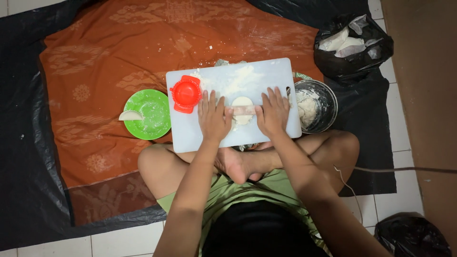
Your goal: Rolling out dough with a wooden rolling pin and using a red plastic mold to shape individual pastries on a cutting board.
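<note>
Counted are one white cutting board, one red dumpling press, one green plate, one folded dumpling, one dough round, one metal bowl and two black bags.

Both bare forearms reach forward from the bottom of the view and draw closer together toward the hands. The left hand lies palm down, fingers stretched forward and slightly spread, the wrist straight in line with the forearm. The right hand mirrors it, palm down, fingers extended and a little fanned, the thumb tucked inward toward the other hand. The two hands sit level with each other, near but apart, with a gap between the thumbs. Neither hand curls into a closed grip; both press flat. The elbows are bent and spread outward over the crossed, bare legs.
</note>
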